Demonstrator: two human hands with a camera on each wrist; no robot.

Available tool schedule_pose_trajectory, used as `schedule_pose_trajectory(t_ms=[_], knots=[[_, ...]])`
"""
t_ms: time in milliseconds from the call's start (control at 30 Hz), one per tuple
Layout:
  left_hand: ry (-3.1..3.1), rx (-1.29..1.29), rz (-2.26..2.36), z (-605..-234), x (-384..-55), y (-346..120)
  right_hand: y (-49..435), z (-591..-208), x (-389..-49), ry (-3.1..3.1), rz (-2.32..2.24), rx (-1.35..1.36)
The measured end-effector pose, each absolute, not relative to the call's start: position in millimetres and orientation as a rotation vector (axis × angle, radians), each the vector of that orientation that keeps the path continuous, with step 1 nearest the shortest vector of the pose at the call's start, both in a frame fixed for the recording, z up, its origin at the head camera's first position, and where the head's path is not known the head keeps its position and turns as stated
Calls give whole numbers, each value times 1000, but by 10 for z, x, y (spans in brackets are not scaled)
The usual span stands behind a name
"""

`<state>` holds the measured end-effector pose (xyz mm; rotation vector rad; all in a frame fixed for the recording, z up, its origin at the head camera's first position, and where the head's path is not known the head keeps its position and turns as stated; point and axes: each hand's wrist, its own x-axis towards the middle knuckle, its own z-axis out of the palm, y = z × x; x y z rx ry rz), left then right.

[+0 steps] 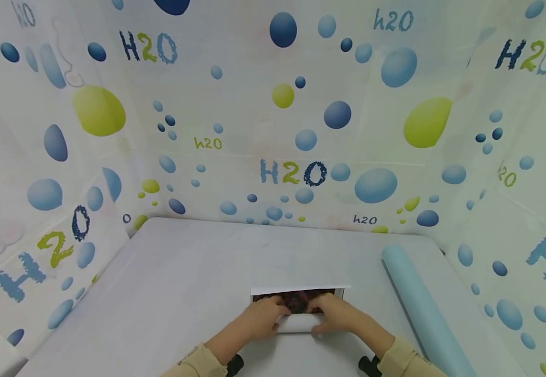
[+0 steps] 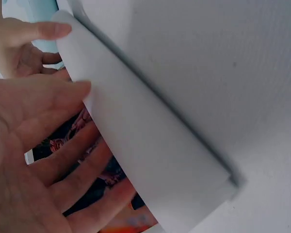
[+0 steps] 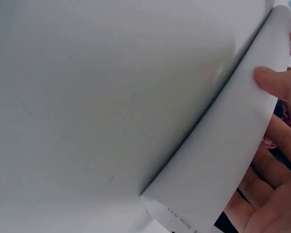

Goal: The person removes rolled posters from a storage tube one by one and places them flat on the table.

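Note:
A poster with a dark, reddish printed picture lies on the white table in the head view. Its near edge is curled over into a loose white roll. My left hand holds the left part of this roll. In the left wrist view its thumb rests on the white back, while the other fingers reach along the printed side, their tips hidden under the paper. My right hand grips the right part likewise, with the thumb on the white back. Small printed text shows at the paper's corner.
A long light blue roll lies along the table's right side. The white table is enclosed by white hangings printed with drops and lettering. Dark wrist gear shows under the sleeves.

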<state>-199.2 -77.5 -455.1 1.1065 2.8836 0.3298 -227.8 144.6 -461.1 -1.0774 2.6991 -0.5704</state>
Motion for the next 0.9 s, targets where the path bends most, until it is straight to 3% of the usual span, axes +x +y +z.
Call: schedule_pose_trajectory(t_ms=[567, 900], knots=[[2798, 1243, 350, -4519, -2009, -712, 1529, -4726, -2301, 2594, -656, -1061], [2606, 1054, 504, -4454, -2072, -760, 1539, -4648, -2274, 2566, -751, -993]])
